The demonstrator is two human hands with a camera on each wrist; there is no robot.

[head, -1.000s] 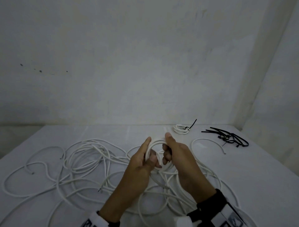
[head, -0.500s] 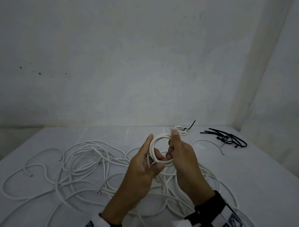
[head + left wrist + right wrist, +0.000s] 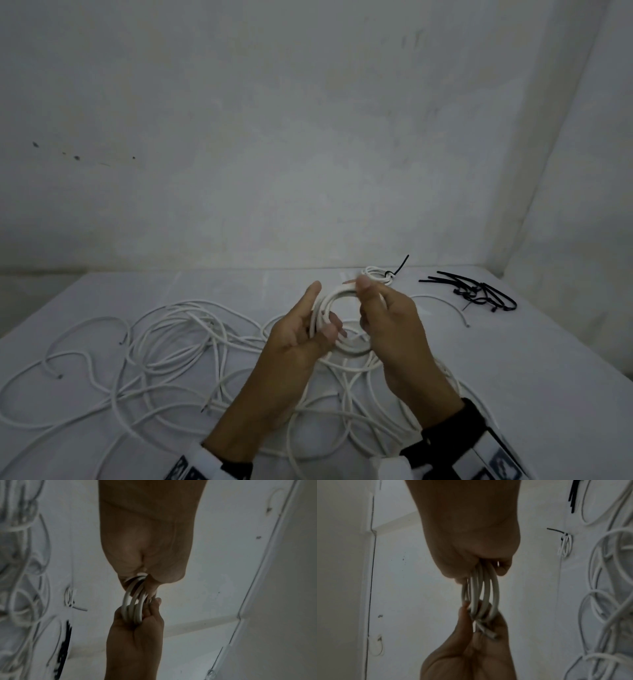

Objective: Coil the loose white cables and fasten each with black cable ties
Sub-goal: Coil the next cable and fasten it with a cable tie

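Both hands hold the coil (image 3: 337, 318) up above the loose cables (image 3: 178, 342) mid-desk. The left hand (image 3: 301, 337) grips its left side, the right hand (image 3: 387, 318) pinches its right side. Ties (image 3: 476, 291) lie near the desk's far right corner.

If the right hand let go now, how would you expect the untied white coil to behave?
The coil would probably spring open: its turns already splay apart between the hands in the wrist views. It looks light, since the left hand and right hand hold it by fingertips. The tied coil keeps shape only through its tie.

Both hands (image 3: 346, 329) curled, raised.
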